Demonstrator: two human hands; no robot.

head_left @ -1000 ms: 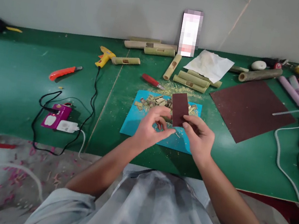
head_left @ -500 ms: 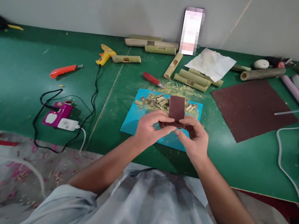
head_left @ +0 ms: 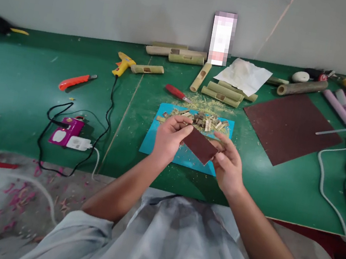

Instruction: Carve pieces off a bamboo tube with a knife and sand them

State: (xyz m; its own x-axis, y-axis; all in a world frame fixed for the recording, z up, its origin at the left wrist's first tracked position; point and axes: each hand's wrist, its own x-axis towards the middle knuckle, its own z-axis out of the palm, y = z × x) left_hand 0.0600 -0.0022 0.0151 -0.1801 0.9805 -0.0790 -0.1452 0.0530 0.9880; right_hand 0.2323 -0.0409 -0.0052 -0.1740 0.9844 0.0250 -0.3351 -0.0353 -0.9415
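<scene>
A small dark-brown strip of sandpaper [head_left: 200,146] is stretched between my two hands, slanting down to the right. My left hand [head_left: 170,140] pinches its upper left end between thumb and fingers. At the lower right end, my right hand [head_left: 227,161] grips the strip with thumb and finger, its index finger lifted. Below them lies a blue sheet [head_left: 152,137] covered with bamboo chips [head_left: 208,122] and fine shavings. Beyond the sheet rests a red-handled knife or chisel [head_left: 176,92], its tip by the sawdust. A large sheet of sandpaper [head_left: 292,129] lies flat to the right.
Bamboo tubes with cut openings [head_left: 221,94] lie behind the shavings, near white paper [head_left: 244,76] and a phone [head_left: 222,38] against the wall. Leftward are a yellow glue gun [head_left: 124,64], an orange utility knife [head_left: 76,82] and a purple power strip [head_left: 66,131] with cables.
The sandpaper strip was folded upright between both hands' fingertips; now it lies opened out and slanted. My left hand has shifted up to its upper end, my right hand to its lower end.
</scene>
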